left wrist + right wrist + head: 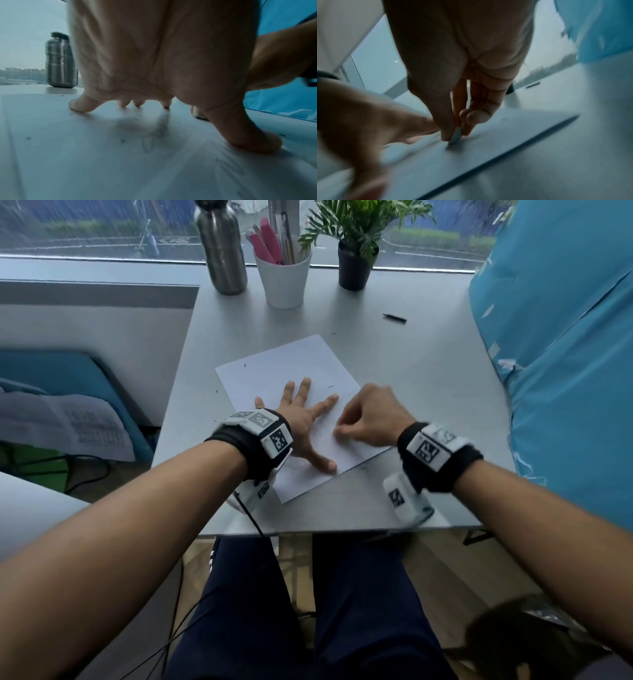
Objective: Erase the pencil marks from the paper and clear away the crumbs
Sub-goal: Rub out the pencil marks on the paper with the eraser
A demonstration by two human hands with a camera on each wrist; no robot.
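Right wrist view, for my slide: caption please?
Right hand pinches an eraser against the paper.

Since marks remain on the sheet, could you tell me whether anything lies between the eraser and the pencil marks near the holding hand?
The left hand lies spread on the paper, over some pencil marks. The right hand presses the eraser on the paper beside it.

The eraser (456, 136) shows only as a blurred sliver between the right hand (453, 67) fingertips, hidden from the head view; pencil marks (152, 136) near the left hand (154, 54) are too smeared to read; bottle (222, 244) top cut off.
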